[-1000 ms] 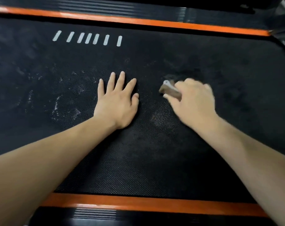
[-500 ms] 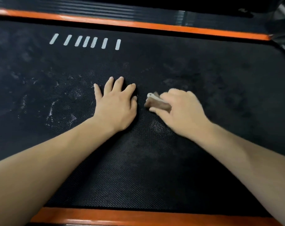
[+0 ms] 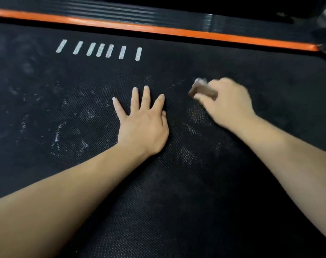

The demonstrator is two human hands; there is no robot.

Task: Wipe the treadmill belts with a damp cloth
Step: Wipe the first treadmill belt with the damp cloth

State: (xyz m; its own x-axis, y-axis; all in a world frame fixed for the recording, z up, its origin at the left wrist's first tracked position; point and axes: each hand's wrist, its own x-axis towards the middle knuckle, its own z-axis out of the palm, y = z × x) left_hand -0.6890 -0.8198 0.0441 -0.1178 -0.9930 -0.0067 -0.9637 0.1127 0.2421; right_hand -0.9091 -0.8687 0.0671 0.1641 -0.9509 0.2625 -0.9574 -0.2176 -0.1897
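R hand (image 3: 228,104) grips cloth (image 3: 205,91), axis upper-left/lower-right.

Inventory, by count:
- treadmill belt (image 3: 177,202), black, textured: 1
- white dash marks (image 3: 100,50) printed on it: 7
- orange side strip (image 3: 158,31): 1
- ribbed side rail (image 3: 121,13): 1
- hands: 2, namely left hand (image 3: 143,125) and right hand (image 3: 227,103)
- cloth (image 3: 203,91), brown, blurred: 1
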